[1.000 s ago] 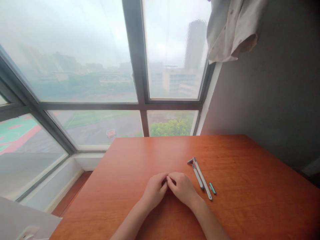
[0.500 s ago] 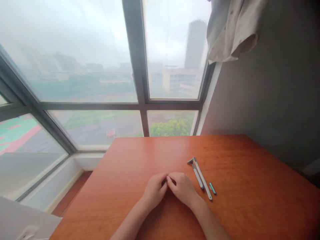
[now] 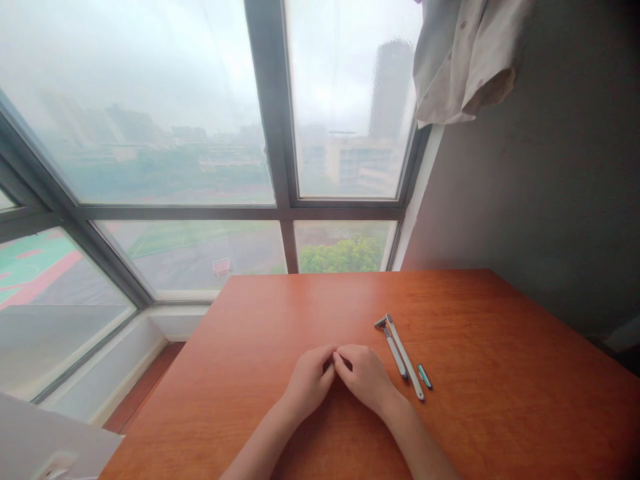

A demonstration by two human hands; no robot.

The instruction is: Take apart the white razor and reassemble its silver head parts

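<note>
My left hand (image 3: 312, 380) and my right hand (image 3: 365, 377) rest on the wooden table in front of me, their fingertips meeting. The fingers of both are curled in and closed, and I see nothing held in them. To the right of my right hand lies a razor (image 3: 395, 350), its head pointing away from me. Close alongside it is a long, slim, pale grey stick-like thing (image 3: 406, 360) with a small dark spot at its near end. A short teal-and-dark piece (image 3: 425, 377), like a razor cartridge, lies further right.
The reddish-brown table (image 3: 240, 347) reaches to large windows with a grey frame (image 3: 220, 213). A dark wall (image 3: 525, 200) stands along the right. Above the table's far right hangs a pale garment (image 3: 465, 67). A white surface (image 3: 50, 437) shows at lower left.
</note>
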